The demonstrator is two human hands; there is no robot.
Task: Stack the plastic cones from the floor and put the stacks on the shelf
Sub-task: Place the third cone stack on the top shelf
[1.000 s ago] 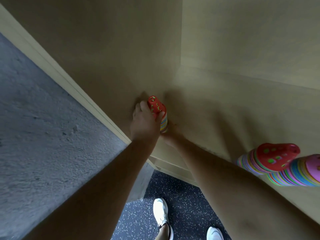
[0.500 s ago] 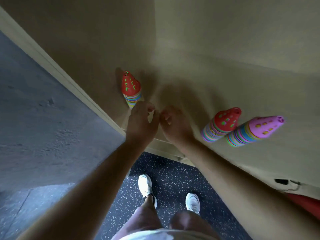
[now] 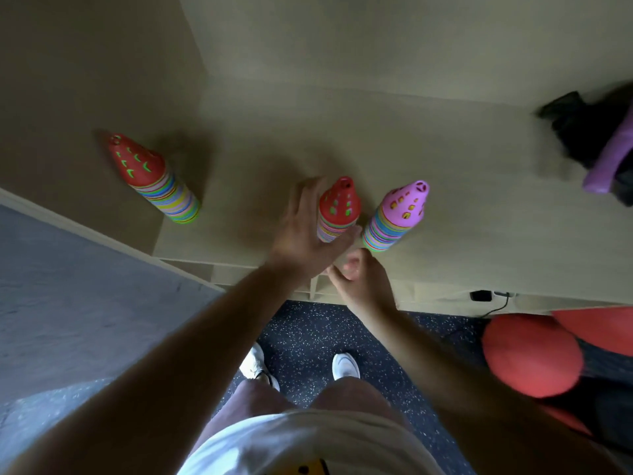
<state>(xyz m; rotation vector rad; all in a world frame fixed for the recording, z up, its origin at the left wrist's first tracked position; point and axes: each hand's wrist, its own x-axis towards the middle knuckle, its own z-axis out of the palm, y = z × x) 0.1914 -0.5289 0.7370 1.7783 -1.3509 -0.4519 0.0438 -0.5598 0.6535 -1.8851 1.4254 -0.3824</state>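
Note:
Three stacks of coloured plastic cones stand on the wooden shelf [image 3: 462, 207]. A red-topped stack [image 3: 154, 180] is at the left, near the shelf's side wall. A second red-topped stack [image 3: 339, 204] stands in the middle, close beside a pink-topped stack [image 3: 400, 214]. My left hand [image 3: 308, 231] is spread against the left side of the middle stack, thumb across the front of its base, fingers nearly straight. My right hand [image 3: 359, 279] hovers just below the shelf's front edge, loosely curled and holding nothing.
A black and purple object [image 3: 596, 145] lies at the shelf's far right. Red round cushions [image 3: 534, 354] sit on the speckled dark floor [image 3: 308, 330] at the right. A grey wall [image 3: 68, 303] runs along the left. A black cable [image 3: 493, 299] hangs under the shelf.
Both hands left the left red-topped stack on the shelf and moved right. My left hand now reaches the middle stack. The view has swung right and down.

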